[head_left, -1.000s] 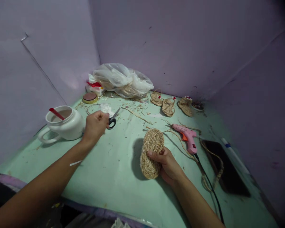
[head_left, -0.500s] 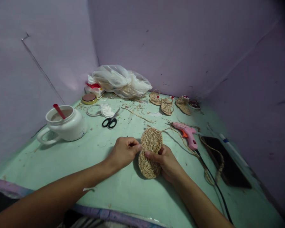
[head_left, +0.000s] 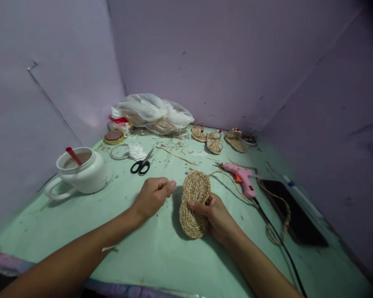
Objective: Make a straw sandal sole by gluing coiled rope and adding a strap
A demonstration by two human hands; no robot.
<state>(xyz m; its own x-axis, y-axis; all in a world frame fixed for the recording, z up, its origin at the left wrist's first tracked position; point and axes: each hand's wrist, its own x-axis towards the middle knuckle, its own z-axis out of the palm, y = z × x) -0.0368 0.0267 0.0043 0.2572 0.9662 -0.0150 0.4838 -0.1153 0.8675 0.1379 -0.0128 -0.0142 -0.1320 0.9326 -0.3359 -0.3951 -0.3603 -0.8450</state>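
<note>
My right hand [head_left: 216,215] grips a woven straw sole [head_left: 194,203], oval and tan, held on edge above the green tabletop [head_left: 143,248]. My left hand [head_left: 152,196] hovers just left of the sole with fingers curled and pinched together; what it pinches, if anything, is too small to make out. Black-handled scissors [head_left: 141,164] lie further back on the table, apart from both hands. A pink glue gun [head_left: 240,178] rests to the right of the sole, its black cord trailing toward me.
A white pot [head_left: 81,174] with a red spoon stands at left. Tape rolls [head_left: 113,136], a plastic bag [head_left: 153,112] and small finished straw sandals [head_left: 214,142] line the back. A dark phone [head_left: 292,213], a pen and braided straw cord lie at right. Purple walls enclose the table.
My left hand left the scissors at the back, came to the sole's left edge, then drew slightly away with fingers pinched. My right hand kept holding the sole.
</note>
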